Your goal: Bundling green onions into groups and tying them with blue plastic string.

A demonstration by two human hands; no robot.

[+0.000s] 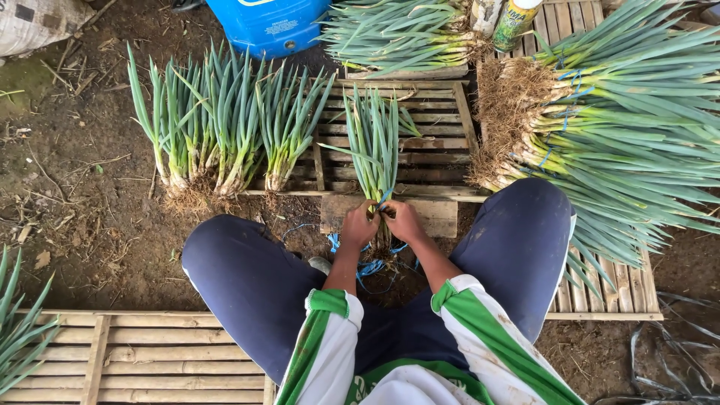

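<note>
left hand (358, 225): we clasp the scallion bunch (377, 142) at its base
right hand (405, 222): closed on blue string (367, 266) there
bunch: just before the slatted crate (435, 161)
handling: we judge it light, floppy, bruisable; grip near roots

green onions (375, 142), blue string (367, 266), green-white sleeves (330, 330)
</note>
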